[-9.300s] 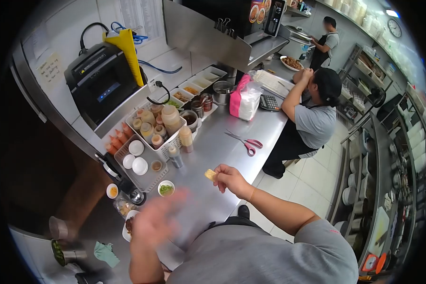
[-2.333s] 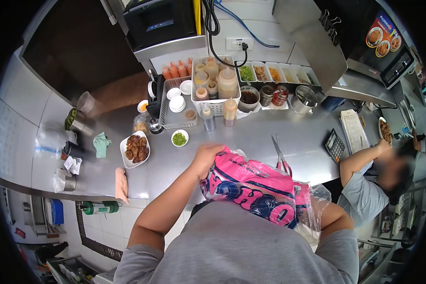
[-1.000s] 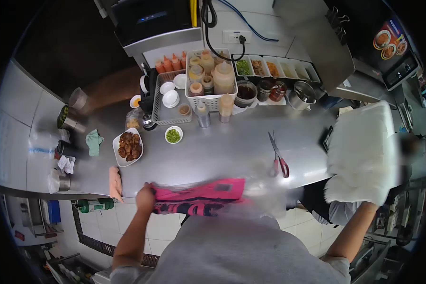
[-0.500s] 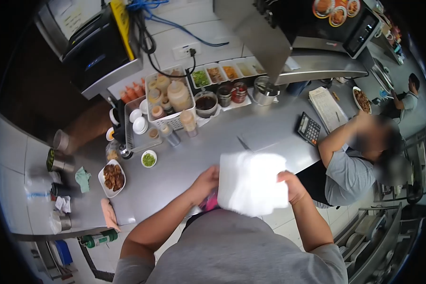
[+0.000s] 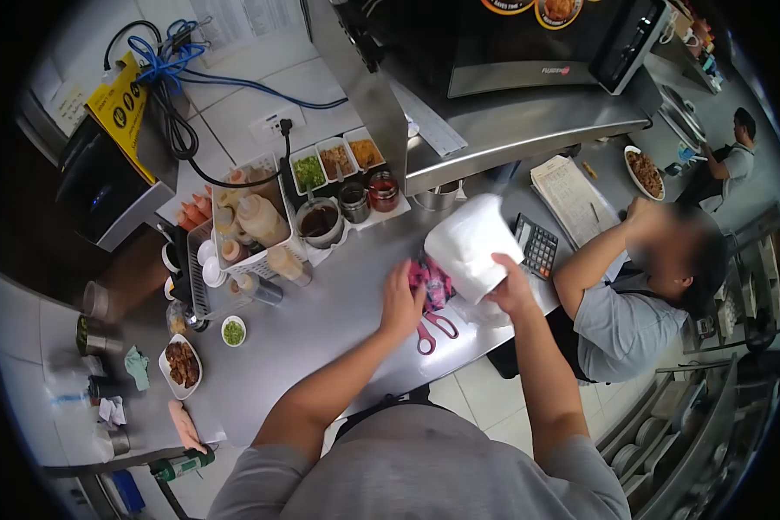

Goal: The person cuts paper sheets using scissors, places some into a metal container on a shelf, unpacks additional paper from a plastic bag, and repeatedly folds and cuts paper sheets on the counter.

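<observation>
My right hand (image 5: 513,288) grips the near right edge of a stack of white sheets (image 5: 474,247), tilted above the steel counter. Under and left of the stack shows a crumpled pink and dark plastic bag (image 5: 431,284), its clear part spread below the sheets. My left hand (image 5: 402,303) is at the bag's left side with its fingers bent against the pink plastic. Red-handled scissors (image 5: 437,333) lie just in front of the bag, their blades hidden. A black calculator (image 5: 536,246) sits right behind the stack.
A co-worker (image 5: 633,295) leans on the counter at the right beside a notepad (image 5: 572,195). Sauce bottles fill a white basket (image 5: 273,238) at the back left. Nearer are a bowl of chopped greens (image 5: 233,331) and a plate of browned meat (image 5: 182,365). Another person stands far right.
The white stack and the pink bag have moved away from my body, over the counter near the calculator. My hands have gone forward with them, and the view has turned to the right.
</observation>
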{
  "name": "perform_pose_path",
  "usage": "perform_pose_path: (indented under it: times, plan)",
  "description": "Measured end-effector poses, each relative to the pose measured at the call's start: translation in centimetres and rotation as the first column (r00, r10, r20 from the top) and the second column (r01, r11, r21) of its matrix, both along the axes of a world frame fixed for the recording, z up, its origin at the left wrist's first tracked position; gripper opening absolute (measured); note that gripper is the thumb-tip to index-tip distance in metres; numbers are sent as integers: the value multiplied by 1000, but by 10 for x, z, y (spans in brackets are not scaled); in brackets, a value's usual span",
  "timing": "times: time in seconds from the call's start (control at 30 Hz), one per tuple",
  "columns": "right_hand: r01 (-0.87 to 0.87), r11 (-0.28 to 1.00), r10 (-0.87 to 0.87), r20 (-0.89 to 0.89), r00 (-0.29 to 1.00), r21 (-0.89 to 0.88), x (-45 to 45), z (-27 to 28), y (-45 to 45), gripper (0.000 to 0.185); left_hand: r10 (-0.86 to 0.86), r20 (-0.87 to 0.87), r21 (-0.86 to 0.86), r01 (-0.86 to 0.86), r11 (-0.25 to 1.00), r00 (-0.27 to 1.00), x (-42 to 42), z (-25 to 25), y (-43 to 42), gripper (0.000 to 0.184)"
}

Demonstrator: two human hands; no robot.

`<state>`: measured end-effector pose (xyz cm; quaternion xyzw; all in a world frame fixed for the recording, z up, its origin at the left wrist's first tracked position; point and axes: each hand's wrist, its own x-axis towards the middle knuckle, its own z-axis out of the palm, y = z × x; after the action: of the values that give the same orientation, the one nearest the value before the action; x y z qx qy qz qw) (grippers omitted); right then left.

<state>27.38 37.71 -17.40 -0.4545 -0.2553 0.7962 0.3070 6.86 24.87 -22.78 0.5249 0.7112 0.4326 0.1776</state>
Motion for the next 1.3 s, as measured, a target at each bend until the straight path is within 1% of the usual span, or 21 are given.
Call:
perform_pose_path:
  times: [0.07, 0.17, 0.27, 0.3, 0.33, 0.37, 0.4, 0.5, 0.6, 0.63, 0.67, 0.73, 0.77, 0.83, 0.87, 0.9, 1.03, 1.1, 1.2, 1.23, 1.3]
  plan:
    - [19, 998, -8, 166, 986, -68, -3, -17, 5, 63, -200, -338, -142, 160, 977, 920, 14, 4, -52, 74]
    - [-100, 995, 103, 159, 982, -31, -13, -8, 12, 64, -416, -380, -270, 331, 904, 826, 9, 6, -101, 79]
    - [-131, 991, 114, 299, 947, 38, -21, 2, 22, 65, -442, -441, -415, 259, 872, 781, -11, 13, -129, 79]
    - [-68, 994, 26, 425, 905, 85, -25, 1, 26, 65, -425, -449, -429, 228, 874, 786, -15, 17, -136, 77]
    - [-2, 967, -130, 498, 858, 255, -35, 26, 15, 61, -401, -467, -431, 194, 881, 788, -18, 21, -144, 74]
    - [-25, 843, -342, 571, 746, 538, -31, 10, 17, 58, -377, -483, -434, 158, 887, 790, -19, 24, -154, 72]
    - [-99, 635, -559, 544, 626, 766, -28, -7, 18, 56, -348, -504, -433, 117, 894, 791, -22, 26, -161, 70]
    - [-288, 185, -674, 334, 659, 940, -30, 53, -30, 50, -301, -521, -450, 43, 892, 799, -29, 27, -186, 53]
    - [-430, 44, -393, 412, 822, 902, -33, 57, -84, 50, -322, -343, -552, 87, 829, 882, -33, 30, -198, 40]
    - [-527, 17, -193, 520, 832, 850, -37, 46, -100, 52, -269, -319, -525, 67, 848, 909, -32, 31, -201, 37]
    - [-611, -32, 12, 612, 791, 791, -46, 39, -117, 54, -224, -284, -487, 61, 871, 932, -31, 28, -204, 36]
    - [-691, -206, 228, 721, 655, 693, -75, 32, -149, 55, -135, -214, -405, 37, 914, 967, -31, 18, -208, 35]
    - [-695, -337, 180, 768, 615, 635, -84, 24, -159, 55, -133, -222, -369, 43, 929, 966, -31, 23, -209, 35]
    - [-666, -574, 49, 831, 553, 477, -103, 4, -181, 57, -192, -382, -354, 49, 934, 904, -37, 17, -219, 33]
    - [-691, -562, 78, 861, 503, 454, -112, -2, -188, 56, -219, -460, -346, 54, 937, 860, -44, 15, -225, 32]
    - [-718, -550, 105, 888, 448, 427, -119, -6, -194, 55, -219, -426, -368, 53, 928, 878, -50, 14, -235, 37]
    - [-853, -448, 57, 961, 271, 267, -156, -4, -230, 52, -46, -449, -270, -86, 959, 892, -79, 34, -282, 47]
    - [-866, -400, 52, 950, 307, 301, -182, -10, -258, 52, 21, -412, -250, -135, 959, 911, -97, 36, -316, 56]
    - [-885, -324, 112, 942, 316, 335, -231, -2, -312, 51, -42, -357, -286, -66, 956, 933, -125, 26, -360, 53]
    - [-890, -303, 144, 939, 311, 341, -249, 2, -329, 50, -14, -342, -272, -85, 958, 939, -135, 23, -371, 52]
    - [-842, -188, 285, 849, 446, 505, -282, -30, -350, 49, 27, -306, -247, -107, 963, 952, -152, 16, -388, 52]
